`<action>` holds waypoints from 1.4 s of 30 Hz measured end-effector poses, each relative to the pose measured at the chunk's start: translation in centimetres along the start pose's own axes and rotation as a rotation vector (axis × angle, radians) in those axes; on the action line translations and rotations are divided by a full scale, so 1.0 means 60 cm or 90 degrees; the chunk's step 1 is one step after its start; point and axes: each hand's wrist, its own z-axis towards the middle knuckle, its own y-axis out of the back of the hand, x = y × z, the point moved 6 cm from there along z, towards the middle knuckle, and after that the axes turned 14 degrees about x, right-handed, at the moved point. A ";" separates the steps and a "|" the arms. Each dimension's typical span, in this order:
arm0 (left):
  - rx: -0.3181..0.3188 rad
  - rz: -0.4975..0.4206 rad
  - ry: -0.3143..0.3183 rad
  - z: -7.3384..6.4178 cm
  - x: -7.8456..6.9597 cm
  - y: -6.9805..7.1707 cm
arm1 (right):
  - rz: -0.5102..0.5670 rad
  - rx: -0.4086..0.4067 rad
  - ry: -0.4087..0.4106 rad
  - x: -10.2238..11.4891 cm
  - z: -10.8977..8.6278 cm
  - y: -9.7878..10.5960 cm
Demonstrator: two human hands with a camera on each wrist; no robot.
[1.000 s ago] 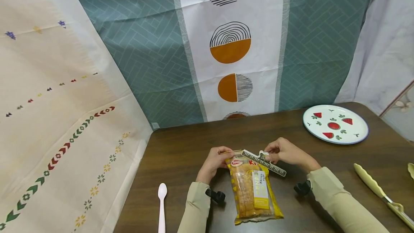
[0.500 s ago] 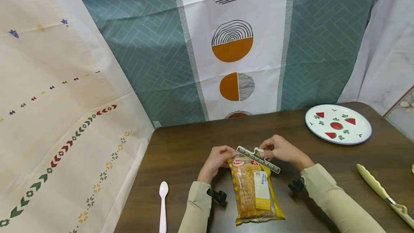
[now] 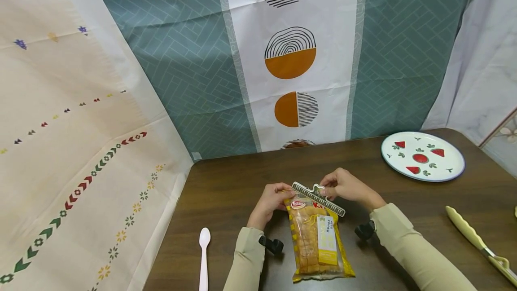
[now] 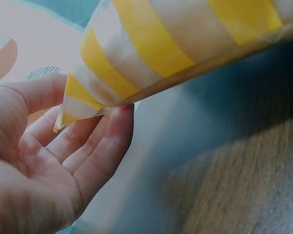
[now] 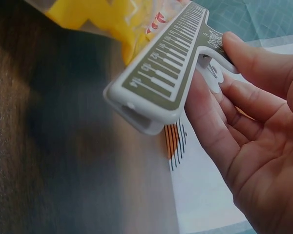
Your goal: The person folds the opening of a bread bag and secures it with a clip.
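Observation:
A clear and yellow plastic bag of sliced bread (image 3: 308, 241) lies at the front middle of the table. My left hand (image 3: 269, 202) pinches its upper left corner; in the left wrist view the thumb lies over the yellow-striped edge (image 4: 136, 44) with the fingers beneath. A long bag clip (image 3: 319, 199) with a ruler or piano-key print slants across the bag's top. My right hand (image 3: 346, 187) pinches the clip's handle between thumb and fingers. In the right wrist view the near end of the clip (image 5: 156, 78) extends past the bag's yellow edge (image 5: 100, 17).
To the left lies a white plastic spoon (image 3: 204, 250). A white oval plate (image 3: 440, 165) with watermelon prints sits at the back right. Tongs with cream-coloured ends (image 3: 470, 232) lie at the right. Patterned cloth (image 3: 194, 71) hangs behind the brown table (image 3: 230, 174).
My right hand has moved left and slightly up with the clip, bringing it farther across the bag's top. The left hand keeps its hold on the corner.

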 end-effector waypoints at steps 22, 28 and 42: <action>0.009 0.003 -0.007 -0.003 0.015 0.021 | 0.112 -0.001 -0.071 -0.042 0.005 -0.017; -0.004 0.012 -0.019 -0.003 0.008 0.031 | 0.087 0.005 -0.063 -0.038 0.013 -0.012; -0.019 0.001 -0.008 0.003 0.018 0.039 | -0.025 -0.010 -0.090 -0.049 0.015 -0.011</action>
